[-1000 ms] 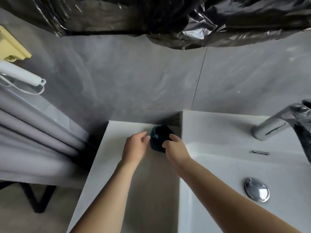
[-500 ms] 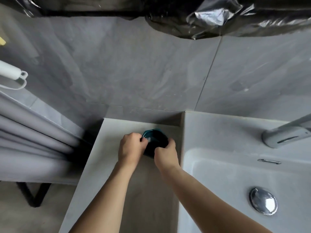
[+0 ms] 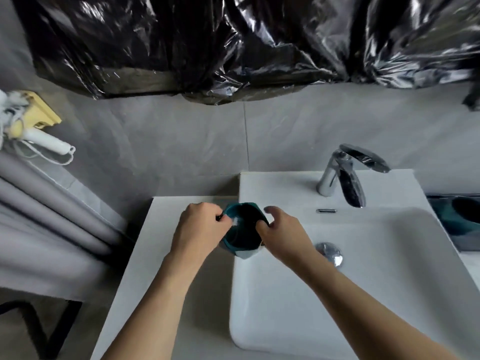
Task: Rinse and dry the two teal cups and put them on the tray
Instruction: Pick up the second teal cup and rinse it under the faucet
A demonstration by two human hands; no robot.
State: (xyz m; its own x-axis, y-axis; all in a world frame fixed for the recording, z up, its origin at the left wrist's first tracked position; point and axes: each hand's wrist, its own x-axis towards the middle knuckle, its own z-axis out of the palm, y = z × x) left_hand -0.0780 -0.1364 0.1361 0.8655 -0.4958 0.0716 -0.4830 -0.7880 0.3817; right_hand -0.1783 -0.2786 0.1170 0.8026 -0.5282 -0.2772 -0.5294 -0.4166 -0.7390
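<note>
Both hands hold a teal cup (image 3: 242,226) over the seam where the counter (image 3: 166,255) meets the sink's (image 3: 389,255) left edge. The left hand (image 3: 200,227) pinches its rim; the right hand (image 3: 283,236) curls around the other side. The cup looks smooth, so a wet grip could let it slip onto the hard sink. A chrome tap (image 3: 342,175) stands at the sink's back edge. Grey wall, black plastic sheeting (image 3: 259,42) above.

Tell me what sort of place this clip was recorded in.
Most likely a bathroom or washroom. A white ceramic basin with a chrome faucet and drain stopper is set against grey tiled wall, and both hands hold a teal cup beside it.
</note>
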